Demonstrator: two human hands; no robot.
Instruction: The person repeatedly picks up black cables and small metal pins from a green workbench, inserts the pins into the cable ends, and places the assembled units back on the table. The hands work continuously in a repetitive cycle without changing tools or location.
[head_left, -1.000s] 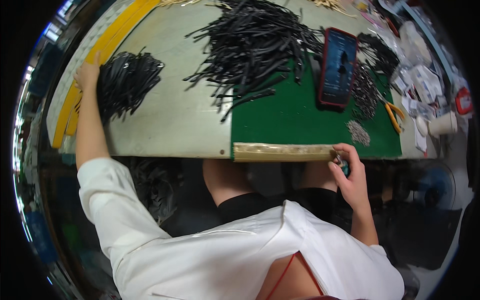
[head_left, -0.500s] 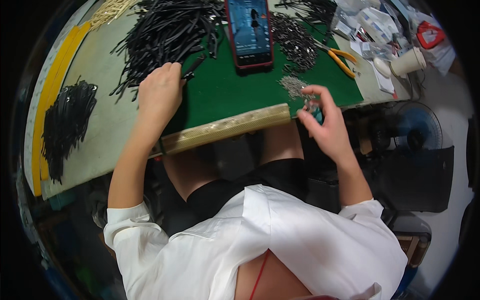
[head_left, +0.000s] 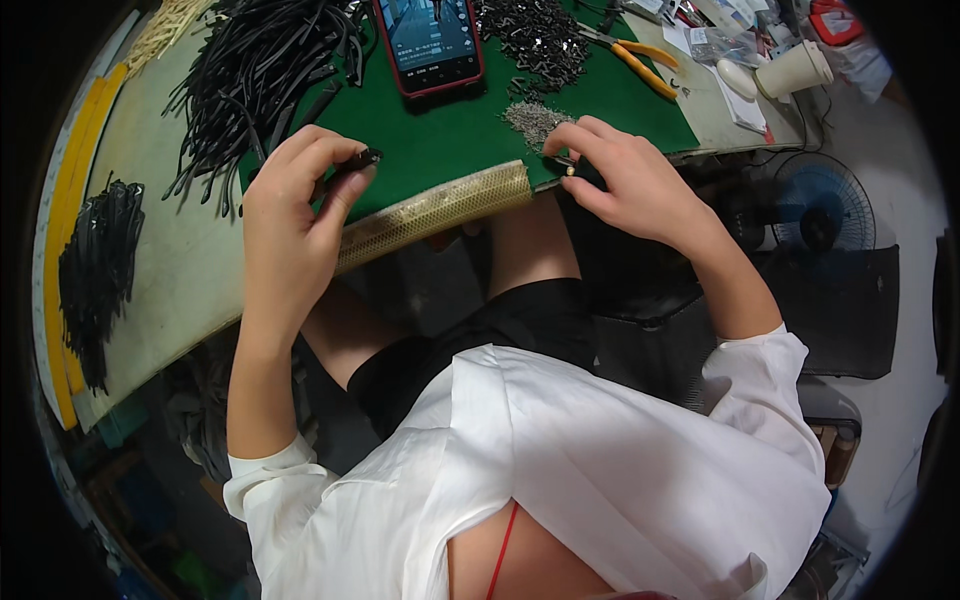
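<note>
The black strip (head_left: 370, 157) lay in the left hand (head_left: 295, 205), its short free end showing past the thumb and pointing right, toward the other hand; the rest was hidden by the palm, so its full run could not be told. The left fingers were pinched closed on it, above the green mat (head_left: 420, 130). The right hand (head_left: 630, 175) was level with that end but well apart, its fingers curled around a small dark-handled tool (head_left: 588, 173). The pile of grey bits (head_left: 533, 118) sat just beyond the right fingertips, much nearer them than the left. Between the hands, the gold trough-like strip (head_left: 440, 210) ran slantwise along the near edge of the counter (head_left: 175, 275). The heap of black strips (head_left: 250, 70) spread beyond the left hand.
</note>
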